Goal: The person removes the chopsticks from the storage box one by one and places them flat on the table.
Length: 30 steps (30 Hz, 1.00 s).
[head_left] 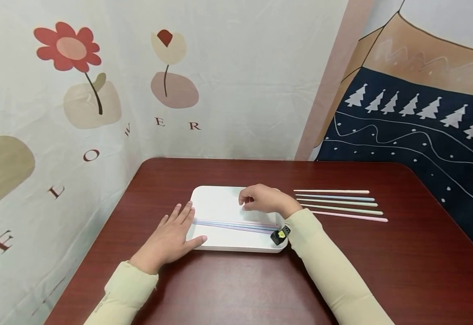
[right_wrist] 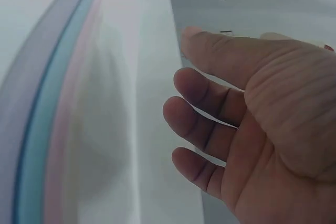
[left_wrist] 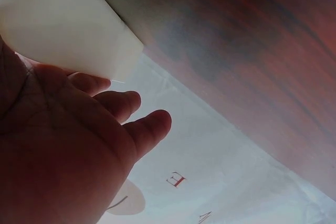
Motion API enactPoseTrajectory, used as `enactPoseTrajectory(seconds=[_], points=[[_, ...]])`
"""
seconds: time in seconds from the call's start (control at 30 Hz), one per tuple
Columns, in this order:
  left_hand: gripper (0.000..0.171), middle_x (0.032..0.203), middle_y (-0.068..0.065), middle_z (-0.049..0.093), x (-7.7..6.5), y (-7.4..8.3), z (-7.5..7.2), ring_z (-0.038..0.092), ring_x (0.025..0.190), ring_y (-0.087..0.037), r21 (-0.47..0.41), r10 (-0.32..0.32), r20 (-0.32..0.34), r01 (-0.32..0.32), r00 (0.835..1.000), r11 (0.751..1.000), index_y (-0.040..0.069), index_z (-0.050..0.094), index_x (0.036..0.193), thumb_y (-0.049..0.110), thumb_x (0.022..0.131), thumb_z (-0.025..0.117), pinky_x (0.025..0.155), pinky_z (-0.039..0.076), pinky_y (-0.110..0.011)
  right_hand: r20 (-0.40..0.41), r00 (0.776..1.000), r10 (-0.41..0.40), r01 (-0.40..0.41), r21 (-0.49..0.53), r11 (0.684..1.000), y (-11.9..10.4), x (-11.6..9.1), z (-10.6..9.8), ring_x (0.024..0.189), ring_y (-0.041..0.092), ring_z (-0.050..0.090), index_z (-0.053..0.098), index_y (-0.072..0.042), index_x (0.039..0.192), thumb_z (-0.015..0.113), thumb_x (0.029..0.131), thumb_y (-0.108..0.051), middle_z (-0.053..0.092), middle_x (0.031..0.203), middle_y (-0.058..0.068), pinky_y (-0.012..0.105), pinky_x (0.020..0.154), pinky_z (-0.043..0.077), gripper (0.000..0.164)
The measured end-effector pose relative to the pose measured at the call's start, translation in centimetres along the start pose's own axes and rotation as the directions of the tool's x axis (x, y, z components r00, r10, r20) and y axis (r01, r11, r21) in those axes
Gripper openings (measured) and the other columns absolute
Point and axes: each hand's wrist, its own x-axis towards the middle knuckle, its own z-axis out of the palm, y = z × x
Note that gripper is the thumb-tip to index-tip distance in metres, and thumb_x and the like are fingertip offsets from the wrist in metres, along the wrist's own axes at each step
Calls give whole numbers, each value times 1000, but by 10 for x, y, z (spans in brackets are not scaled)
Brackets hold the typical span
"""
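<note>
A white rectangular tray (head_left: 216, 198) lies on the table. Several thin pastel straws (head_left: 232, 224) run side by side across it, left to right; purple, blue and pink straws (right_wrist: 39, 145) show large in the right wrist view. With fingers spread, my left hand (head_left: 169, 237) rests at the tray's left edge, beside the straws' left ends. My right hand (head_left: 266, 198) hovers over the back right part of the tray, fingers loosely bent and nothing between them. In the right wrist view its fingertips (right_wrist: 181, 116) are apart from the straws.
To the tray's right, several more straws (head_left: 342, 215) are spread in a row on the dark red table (head_left: 236, 289). A small black device (head_left: 280, 235) sits at the right wrist. Printed cloth (head_left: 252, 90) hangs behind and to the left of the table.
</note>
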Motion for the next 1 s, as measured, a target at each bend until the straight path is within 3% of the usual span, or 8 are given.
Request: enactPoseTrajectory(seconds=[0.63, 1.0], points=[[96, 163, -15, 18, 2, 1, 0, 14, 148, -43, 7, -7, 2, 6, 1000, 1000, -3, 32, 153, 71, 93, 44, 111, 22, -65, 125, 992, 18, -23, 44, 999, -1, 18, 28, 71, 6, 51, 64, -22, 83, 70, 90, -11, 55, 73, -9, 24, 68, 44, 14], [96, 164, -15, 17, 1, 2, 0, 14, 148, -43, 7, -11, 2, 11, 1000, 1000, -3, 32, 153, 72, 93, 42, 111, 22, -66, 124, 992, 31, -35, 34, 999, 5, 21, 34, 73, 6, 52, 65, -24, 83, 67, 91, -8, 56, 73, -10, 24, 70, 44, 18]])
